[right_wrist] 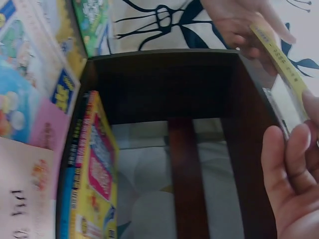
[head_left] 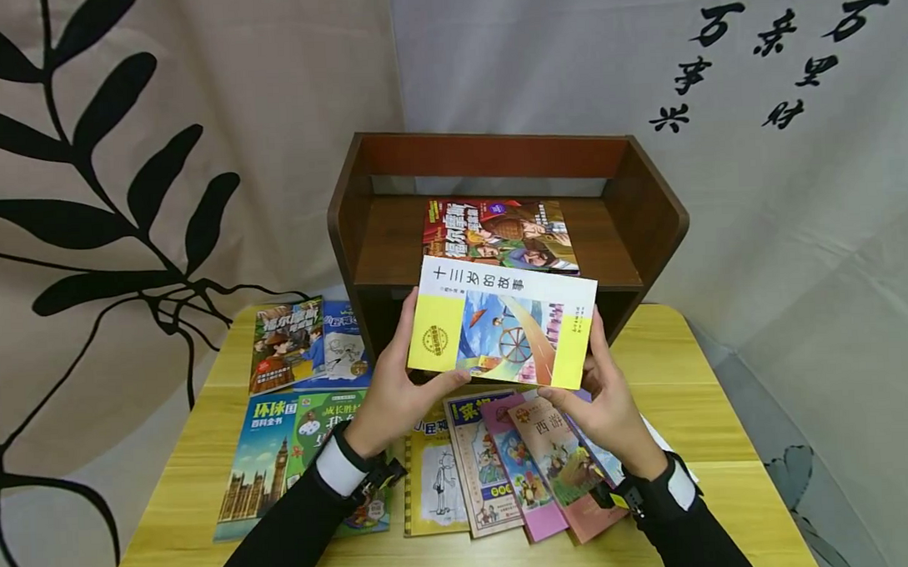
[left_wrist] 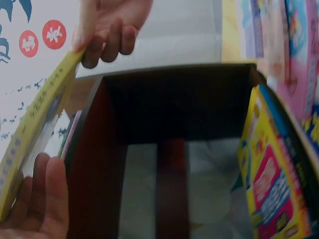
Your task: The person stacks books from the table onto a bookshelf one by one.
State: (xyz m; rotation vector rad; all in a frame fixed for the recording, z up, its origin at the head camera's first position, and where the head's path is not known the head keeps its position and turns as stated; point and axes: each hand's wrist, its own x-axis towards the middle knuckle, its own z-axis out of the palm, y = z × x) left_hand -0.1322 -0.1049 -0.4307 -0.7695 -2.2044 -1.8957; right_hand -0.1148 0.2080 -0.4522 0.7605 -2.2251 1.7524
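A white and yellow picture book (head_left: 508, 332) with a wheel and sky on its cover is held in front of a brown wooden shelf (head_left: 392, 235). The left hand (head_left: 401, 398) grips its left side, thumb along the lower edge. At its lower right corner the right hand (head_left: 604, 407) pinches it, thumb in front. On the upper board of the shelf lies a red comic-style book (head_left: 497, 232), partly covered by the held one. In the left wrist view the held book's yellow spine (left_wrist: 35, 119) shows between both hands.
Books (head_left: 268, 457) lie in a group at the left of the wooden table (head_left: 731, 474). Several more, including a pink one (head_left: 532, 481), fan out before the shelf. Inside the lower compartment, books with a yellow cover (right_wrist: 102, 169) outermost stand against one side.
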